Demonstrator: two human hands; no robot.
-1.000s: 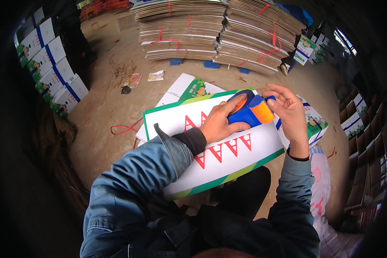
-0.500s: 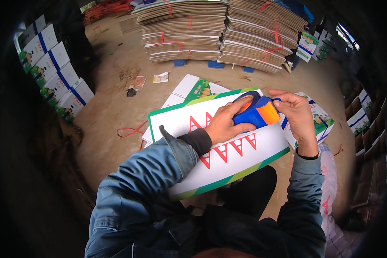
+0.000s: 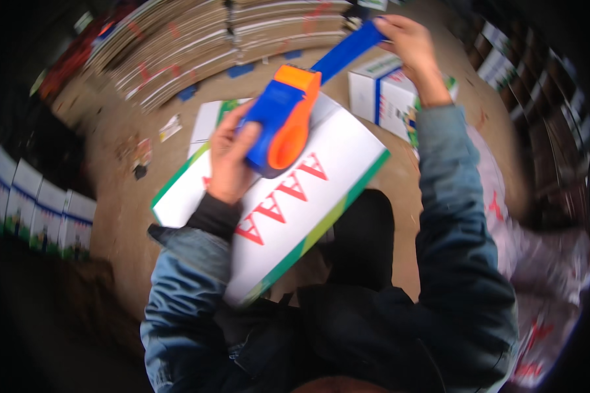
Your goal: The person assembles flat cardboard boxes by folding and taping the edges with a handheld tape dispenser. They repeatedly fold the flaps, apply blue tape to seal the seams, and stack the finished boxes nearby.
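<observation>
My left hand grips a blue and orange tape dispenser above a white carton with green edges and red print. From the dispenser a strip of blue tape stretches up to the right. Its free end is pinched between the fingers of my right hand, which is raised well beyond the carton's far right corner. The carton lies slanted in front of me, its near end close to my body. Part of its top is hidden by the dispenser and my left arm.
Bundled stacks of flat cardboard stand at the back. A taped white carton sits on the floor beyond my right forearm. More taped cartons line the left side. Pale sacks lie at the right, and scraps of paper litter the floor.
My right hand has moved up and away, drawing a long strip of blue tape out of the dispenser. The dispenser is lifted and turned, the carton is more slanted, and the view has swung right.
</observation>
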